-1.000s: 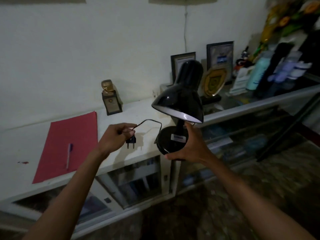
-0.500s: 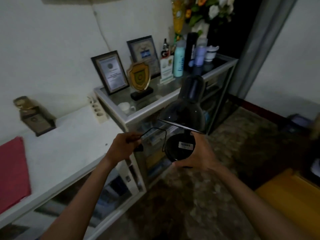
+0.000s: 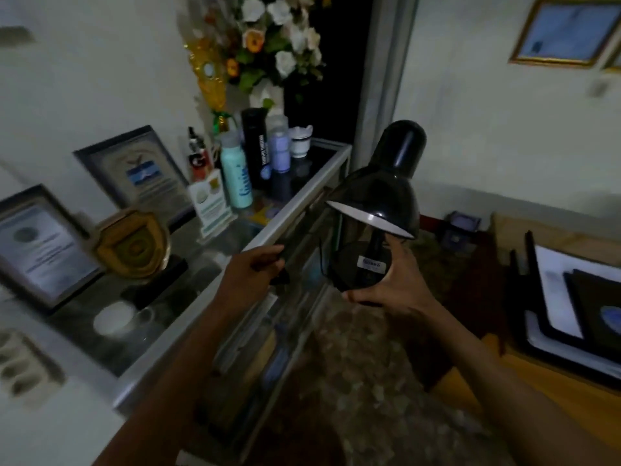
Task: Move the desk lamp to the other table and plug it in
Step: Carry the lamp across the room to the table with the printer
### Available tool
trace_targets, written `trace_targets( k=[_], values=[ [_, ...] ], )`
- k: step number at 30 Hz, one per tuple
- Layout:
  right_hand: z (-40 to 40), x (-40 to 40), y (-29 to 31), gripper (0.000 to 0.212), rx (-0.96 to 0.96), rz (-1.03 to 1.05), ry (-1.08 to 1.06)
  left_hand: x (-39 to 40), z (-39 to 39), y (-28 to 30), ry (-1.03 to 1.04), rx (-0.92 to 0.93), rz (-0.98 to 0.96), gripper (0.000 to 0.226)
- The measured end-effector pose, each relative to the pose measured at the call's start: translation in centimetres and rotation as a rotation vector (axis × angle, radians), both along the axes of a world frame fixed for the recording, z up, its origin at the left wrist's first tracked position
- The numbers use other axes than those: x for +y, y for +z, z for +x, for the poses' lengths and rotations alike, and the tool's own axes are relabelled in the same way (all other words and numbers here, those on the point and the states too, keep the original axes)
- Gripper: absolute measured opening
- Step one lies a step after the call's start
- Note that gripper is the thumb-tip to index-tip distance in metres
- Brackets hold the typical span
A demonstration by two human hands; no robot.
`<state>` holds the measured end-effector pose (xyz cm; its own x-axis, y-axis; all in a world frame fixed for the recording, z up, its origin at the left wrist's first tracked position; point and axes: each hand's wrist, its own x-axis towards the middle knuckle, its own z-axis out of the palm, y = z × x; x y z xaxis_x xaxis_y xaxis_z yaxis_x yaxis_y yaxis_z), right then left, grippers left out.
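A black desk lamp (image 3: 383, 193) with a bell shade is held in the air over the floor. My right hand (image 3: 393, 290) grips its round base (image 3: 359, 267) from below. My left hand (image 3: 252, 274) is closed on the lamp's black plug (image 3: 280, 279), and the thin cord (image 3: 321, 260) loops from there to the base. A yellow-topped table (image 3: 537, 375) shows at the right edge, with framed pictures (image 3: 588, 311) lying on it.
A glass display cabinet (image 3: 295, 210) stands at the left, carrying bottles, framed certificates, a gold shield plaque (image 3: 134, 247), a white cup (image 3: 114, 319) and flowers. A white power strip (image 3: 20, 364) lies at the far left. Patterned floor lies between the cabinet and the yellow table.
The view has swung right: the white table and red folder have left the frame, and the yellow table has come in. Both hands carried the lamp and plug rightward past the glass cabinet.
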<state>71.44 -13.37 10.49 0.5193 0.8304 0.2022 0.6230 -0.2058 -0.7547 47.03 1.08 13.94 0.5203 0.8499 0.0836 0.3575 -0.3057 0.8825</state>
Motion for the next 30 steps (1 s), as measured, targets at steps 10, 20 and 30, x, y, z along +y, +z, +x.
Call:
trace_targets(
  k=[10,20,30],
  values=[
    [15.5,4.7,-1.5,0.124,-0.003,-0.013,-0.178,8.6,18.2,-0.2,-0.150,-0.031,0.009,0.032],
    [36.7,10.6,-2.4,0.125,0.065,-0.071,-0.249,18.4,42.1,0.6,-0.200,-0.011,-0.001,0.033],
    [55.1,17.4,-3.7,0.128,0.097,-0.060,-0.469,29.9,65.2,-2.4,-0.343,-0.071,-0.110,0.029]
  ],
)
